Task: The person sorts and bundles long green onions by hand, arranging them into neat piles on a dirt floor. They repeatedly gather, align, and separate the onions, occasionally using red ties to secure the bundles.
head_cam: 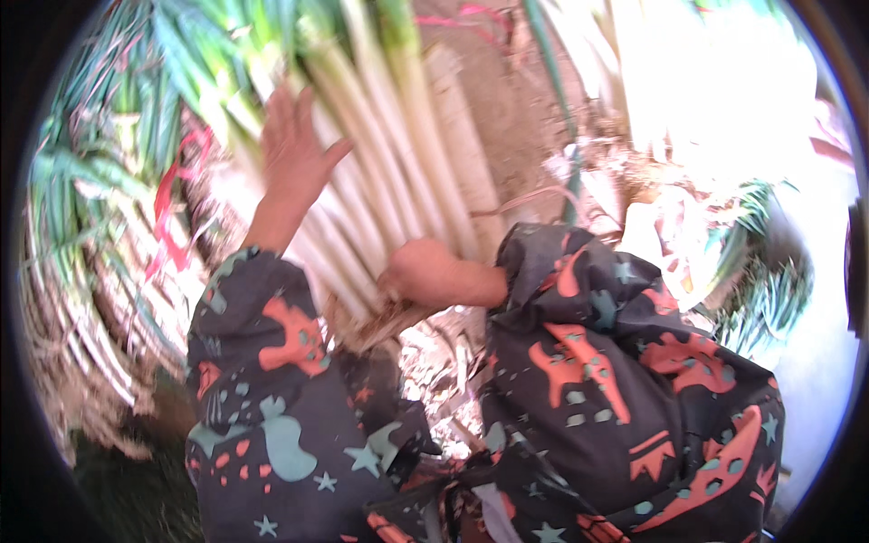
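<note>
A row of long green onions with thick white stalks lies side by side before me, leaves pointing away and brown roots towards me. My left hand rests flat on the stalks at the left of the row, fingers extended and the thumb out to the side. Down by the root ends, my right hand is curled over the lower part of the stalks. Its fingertips are hidden, and the stalks run in under it. A pale flat strip, probably a wooden board, shows along the right side of the row.
More green onions are heaped at the left, with a red plastic ribbon beside them. Overexposed onion stalks stand out at upper right. A thin pink tie lies right of the row. Dry peelings litter the ground before me.
</note>
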A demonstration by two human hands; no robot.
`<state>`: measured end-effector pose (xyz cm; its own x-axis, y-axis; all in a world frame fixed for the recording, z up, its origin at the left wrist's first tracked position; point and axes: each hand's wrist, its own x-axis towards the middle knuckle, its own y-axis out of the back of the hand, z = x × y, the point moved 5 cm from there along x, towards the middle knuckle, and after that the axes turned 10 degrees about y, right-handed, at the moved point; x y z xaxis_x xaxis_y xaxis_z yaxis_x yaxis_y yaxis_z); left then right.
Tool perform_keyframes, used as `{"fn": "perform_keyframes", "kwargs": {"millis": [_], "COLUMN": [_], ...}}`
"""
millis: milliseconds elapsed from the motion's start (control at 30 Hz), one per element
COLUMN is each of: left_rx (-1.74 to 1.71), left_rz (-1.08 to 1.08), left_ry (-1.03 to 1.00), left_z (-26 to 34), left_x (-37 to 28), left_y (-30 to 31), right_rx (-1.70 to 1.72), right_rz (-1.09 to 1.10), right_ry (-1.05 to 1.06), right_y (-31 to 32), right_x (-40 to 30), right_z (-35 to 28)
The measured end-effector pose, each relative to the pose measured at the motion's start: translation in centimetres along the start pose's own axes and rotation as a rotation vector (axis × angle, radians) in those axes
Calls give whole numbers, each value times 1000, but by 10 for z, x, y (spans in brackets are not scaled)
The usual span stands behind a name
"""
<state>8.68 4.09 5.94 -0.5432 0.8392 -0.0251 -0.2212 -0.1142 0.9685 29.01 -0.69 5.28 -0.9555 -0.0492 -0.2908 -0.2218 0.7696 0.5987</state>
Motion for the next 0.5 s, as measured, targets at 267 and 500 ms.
{"fn": "perform_keyframes", "kwargs": {"millis": [267, 500], "left_rx": [95, 110], "left_rz": [73, 67], "left_ry": [-64, -75], "left_z": [-5, 2], "left_x": [-5, -5], "left_y": [10, 7], "right_rx": [183, -438], "right_rz": [1192, 1316], "right_ry": [-396, -555], "right_y": [181, 224], "right_x": [-100, -184], "right_z": [95, 229]}}
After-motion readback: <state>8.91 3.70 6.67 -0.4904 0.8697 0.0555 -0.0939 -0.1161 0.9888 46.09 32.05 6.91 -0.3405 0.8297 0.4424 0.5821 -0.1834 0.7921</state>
